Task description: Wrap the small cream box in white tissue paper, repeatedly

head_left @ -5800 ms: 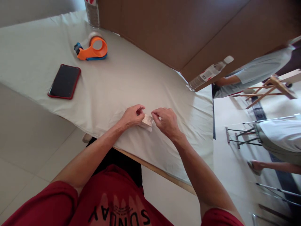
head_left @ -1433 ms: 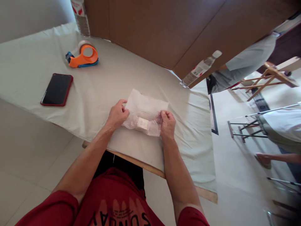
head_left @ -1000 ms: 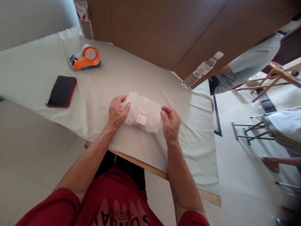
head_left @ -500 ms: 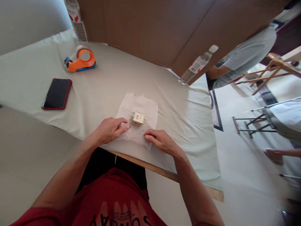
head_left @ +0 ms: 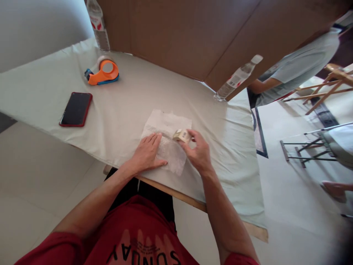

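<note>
A small printed cardboard box [head_left: 181, 135] is gripped between the thumb and fingers of my right hand [head_left: 198, 151], at the right side of a white translucent sheet. My left hand [head_left: 149, 152] lies flat on the left part of that sheet [head_left: 172, 121], fingers stretched out and thumb spread to the right. The sheet is creased and rests on the cloth-covered table close to its front edge. Slight blur softens the box's print.
An orange tape dispenser [head_left: 103, 75] and a phone in a red case [head_left: 76, 109] lie at the left. Two water bottles, one at the back left [head_left: 98, 27] and one at the right [head_left: 237, 79], stand by a large cardboard panel [head_left: 176, 33]. A person [head_left: 298, 66] is beyond it.
My right hand has taken hold of the small box and moved it to the right. My left hand has opened out flat on the sheet. The view has shifted slightly.
</note>
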A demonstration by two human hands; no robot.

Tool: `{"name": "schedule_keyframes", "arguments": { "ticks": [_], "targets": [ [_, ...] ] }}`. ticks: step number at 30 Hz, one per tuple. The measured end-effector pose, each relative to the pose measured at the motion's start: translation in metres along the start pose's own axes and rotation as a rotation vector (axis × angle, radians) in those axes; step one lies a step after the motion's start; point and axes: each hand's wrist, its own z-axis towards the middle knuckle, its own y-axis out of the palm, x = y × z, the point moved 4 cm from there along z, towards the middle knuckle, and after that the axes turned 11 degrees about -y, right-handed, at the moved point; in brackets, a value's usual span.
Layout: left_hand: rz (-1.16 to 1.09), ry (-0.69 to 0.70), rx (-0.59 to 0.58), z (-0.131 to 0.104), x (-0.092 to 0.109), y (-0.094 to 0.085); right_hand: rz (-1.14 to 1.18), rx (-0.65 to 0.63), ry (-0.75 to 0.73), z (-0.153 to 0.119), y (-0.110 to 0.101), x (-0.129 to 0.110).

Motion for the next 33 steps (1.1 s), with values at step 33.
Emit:
{"name": "schedule_keyframes", "arguments": {
  "ticks": [33],
  "targets": [
    [-0.114, 0.033, 0.219, -0.027, -0.007, -0.022, -0.002, -0.044, -0.129, -0.014, -0.012, -0.022]
  ]
}}
